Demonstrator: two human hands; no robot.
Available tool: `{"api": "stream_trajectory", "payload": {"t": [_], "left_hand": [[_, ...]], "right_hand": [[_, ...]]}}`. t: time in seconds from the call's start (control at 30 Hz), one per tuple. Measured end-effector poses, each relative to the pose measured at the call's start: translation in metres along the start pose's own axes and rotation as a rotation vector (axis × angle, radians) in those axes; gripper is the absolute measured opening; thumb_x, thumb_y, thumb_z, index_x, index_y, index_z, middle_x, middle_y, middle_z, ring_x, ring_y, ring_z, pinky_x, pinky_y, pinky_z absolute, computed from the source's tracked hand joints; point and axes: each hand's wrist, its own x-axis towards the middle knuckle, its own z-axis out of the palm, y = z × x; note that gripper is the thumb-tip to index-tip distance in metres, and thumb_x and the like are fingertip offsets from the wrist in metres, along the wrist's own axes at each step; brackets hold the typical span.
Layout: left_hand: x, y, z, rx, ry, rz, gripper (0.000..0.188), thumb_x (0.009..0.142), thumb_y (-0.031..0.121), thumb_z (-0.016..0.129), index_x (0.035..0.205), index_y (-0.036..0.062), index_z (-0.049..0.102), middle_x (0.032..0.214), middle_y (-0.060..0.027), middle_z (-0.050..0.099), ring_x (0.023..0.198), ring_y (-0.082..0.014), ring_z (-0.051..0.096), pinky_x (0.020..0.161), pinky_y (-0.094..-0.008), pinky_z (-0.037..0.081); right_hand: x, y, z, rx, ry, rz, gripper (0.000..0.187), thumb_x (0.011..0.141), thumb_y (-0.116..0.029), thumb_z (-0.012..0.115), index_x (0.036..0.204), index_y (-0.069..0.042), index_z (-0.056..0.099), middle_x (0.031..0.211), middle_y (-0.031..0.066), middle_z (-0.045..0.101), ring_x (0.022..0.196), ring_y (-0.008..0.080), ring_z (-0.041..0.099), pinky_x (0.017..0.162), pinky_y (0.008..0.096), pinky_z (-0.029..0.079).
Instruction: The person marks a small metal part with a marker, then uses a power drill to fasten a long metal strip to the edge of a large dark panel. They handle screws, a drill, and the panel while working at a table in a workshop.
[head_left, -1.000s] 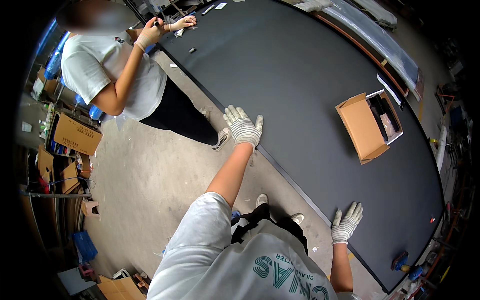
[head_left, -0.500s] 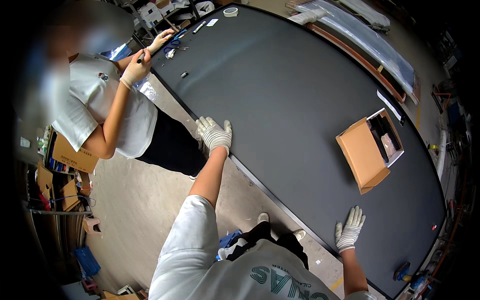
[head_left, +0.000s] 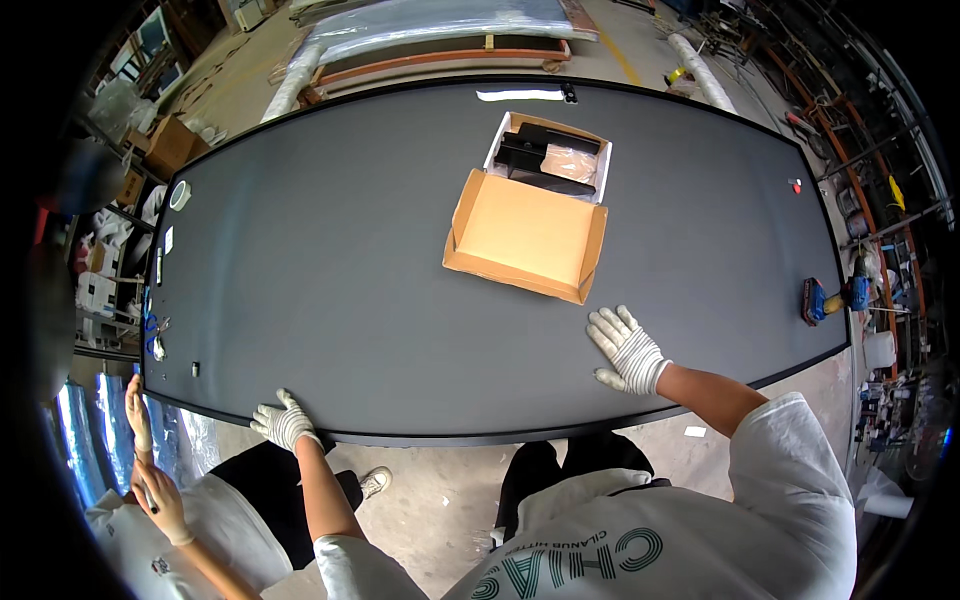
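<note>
A large dark grey panel with a black frame [head_left: 360, 230] lies in front of me. My left hand [head_left: 284, 420], in a white striped glove, rests on its near edge, fingers spread and holding nothing. My right hand [head_left: 627, 350], gloved alike, lies flat on the surface with fingers apart. Just beyond my right hand is an open cardboard box [head_left: 525, 235]. Its lid is folded toward me, and inside are black parts [head_left: 545, 155] and something in clear wrapping [head_left: 570, 163].
At lower left a co-worker holds a dark pen [head_left: 150, 497]. Blue-handled scissors [head_left: 152, 335], a tape roll [head_left: 180, 195] and a small dark piece [head_left: 195, 369] lie toward the left end. A blue cordless drill [head_left: 832, 298] stands at the right end; a white strip [head_left: 520, 95] lies at the far edge.
The view has swung to the right, so the panel now lies straight across and the co-worker is at lower left. Both my hands stay spread on the panel.
</note>
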Motion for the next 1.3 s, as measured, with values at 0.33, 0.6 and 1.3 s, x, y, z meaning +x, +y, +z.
{"api": "stream_trajectory", "payload": {"t": [0.33,0.6,1.3], "left_hand": [[-0.005,-0.007,-0.008,-0.14,0.031,0.016,0.071,0.09,0.049,0.044,0.137,-0.0031,0.032,0.146,-0.0159,0.028,0.137,-0.0333,0.019,0.112,-0.0392,0.023],[-0.035,-0.003,0.013,-0.208,0.119,-0.132,0.075,0.087,0.05,0.048,0.14,0.0007,0.028,0.149,-0.0159,0.019,0.136,-0.0329,0.021,0.111,-0.0403,0.025],[-0.113,0.021,-0.031,-0.458,0.012,-0.09,0.069,0.088,0.031,0.054,0.138,-0.0069,0.025,0.152,-0.0166,0.007,0.137,-0.0333,0.019,0.112,-0.0339,0.025]], "right_hand": [[-0.003,0.001,-0.001,0.048,0.038,-0.009,0.072,0.082,-0.041,0.054,0.134,0.004,0.035,0.142,0.0221,0.032,0.135,0.0356,0.025,0.112,0.049,0.014],[-0.005,0.003,0.005,0.053,0.102,-0.01,0.07,0.083,-0.042,0.052,0.134,0.002,0.036,0.142,0.0206,0.033,0.135,0.0341,0.026,0.112,0.0479,0.015],[0.082,0.101,0.016,0.429,0.859,0.908,0.047,0.097,-0.04,0.034,0.128,-0.008,0.048,0.128,0.012,0.051,0.123,0.0306,0.041,0.107,0.0385,0.026]]}}
